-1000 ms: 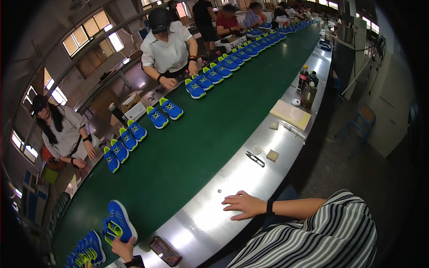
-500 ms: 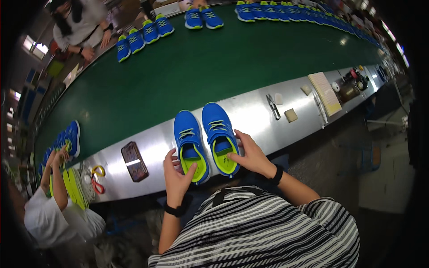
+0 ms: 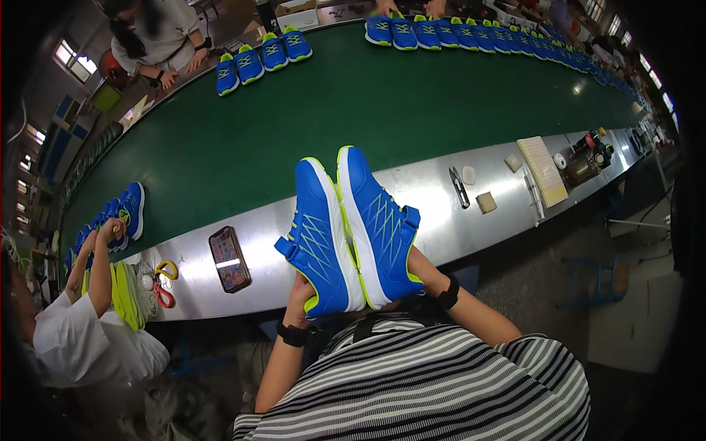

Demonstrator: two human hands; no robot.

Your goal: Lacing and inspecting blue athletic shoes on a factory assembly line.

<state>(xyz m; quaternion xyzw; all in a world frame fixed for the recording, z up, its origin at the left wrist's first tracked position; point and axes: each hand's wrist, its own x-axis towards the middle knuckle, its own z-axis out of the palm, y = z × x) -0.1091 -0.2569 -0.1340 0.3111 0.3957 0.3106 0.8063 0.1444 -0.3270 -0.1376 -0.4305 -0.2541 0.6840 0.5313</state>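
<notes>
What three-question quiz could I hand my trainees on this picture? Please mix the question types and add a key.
1. True or false: the left shoe, held by the left hand, and the right shoe, held by the right hand, are sole facing sole.

2. Which of these lies on the metal ledge to the left of the held shoes?
A) thread snips
B) phone
C) sponge block

3. How many blue shoes stand in the separate group at the upper left of the green belt?

Key: 1. True. 2. B. 3. Four.
</notes>
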